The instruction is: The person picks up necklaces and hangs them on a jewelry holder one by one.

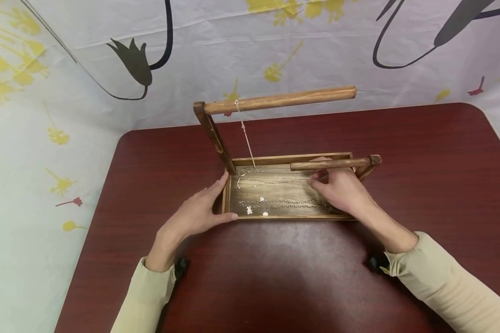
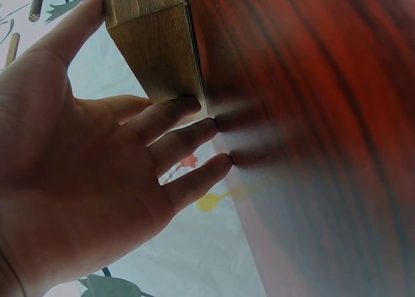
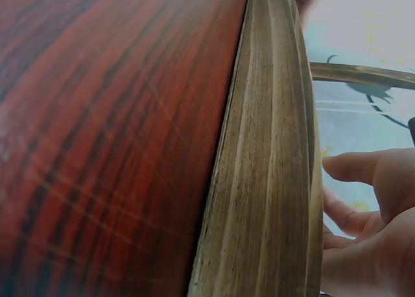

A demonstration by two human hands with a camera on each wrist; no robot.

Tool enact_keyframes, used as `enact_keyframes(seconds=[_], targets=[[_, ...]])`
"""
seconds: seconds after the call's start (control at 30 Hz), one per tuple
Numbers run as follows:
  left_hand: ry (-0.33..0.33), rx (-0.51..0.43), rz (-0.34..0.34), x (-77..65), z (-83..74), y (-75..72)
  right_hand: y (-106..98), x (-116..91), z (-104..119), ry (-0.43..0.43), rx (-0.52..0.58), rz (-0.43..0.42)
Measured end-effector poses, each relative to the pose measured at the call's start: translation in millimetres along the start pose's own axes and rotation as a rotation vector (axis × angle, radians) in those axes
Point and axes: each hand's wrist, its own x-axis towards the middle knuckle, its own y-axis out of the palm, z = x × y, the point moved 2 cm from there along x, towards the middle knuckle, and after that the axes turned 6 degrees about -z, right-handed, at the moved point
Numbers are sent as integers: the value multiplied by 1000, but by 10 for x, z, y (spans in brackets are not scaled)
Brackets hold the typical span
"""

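A shallow wooden tray (image 1: pixel 291 218) with posts at both ends holds several thin chain necklaces. My left hand (image 1: pixel 196 210) steadies its left end, fingers straight along the side and thumb at the front corner; the left wrist view shows the fingers spread against the wooden end. My right hand (image 1: pixel 343 187) reaches in under the short bar, with thumb and index finger pinching the end of a fine necklace (image 1: pixel 275 182) that stretches along the tray floor. In the right wrist view, the tray's front wall hides what the fingertips hold.
One necklace (image 1: pixel 246 136) hangs from the long upper bar (image 1: pixel 279 99). A thicker chain (image 1: pixel 283 204) lies near the tray's front, beside small pale charms (image 1: pixel 249 210). The shorter bar (image 1: pixel 333 164) passes over my right hand. A patterned cloth (image 1: pixel 216 55) hangs behind the dark red table (image 1: pixel 275 277).
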Motion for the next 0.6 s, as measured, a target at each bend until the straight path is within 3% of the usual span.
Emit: enact_keyframes(seconds=[0.2, 0.6], targets=[[-11, 0, 15, -5, 10, 8, 43, 36, -21, -25, -36, -23], [-8, 0, 9, 7, -7, 11, 83, 67, -48, 72, -93, 27]])
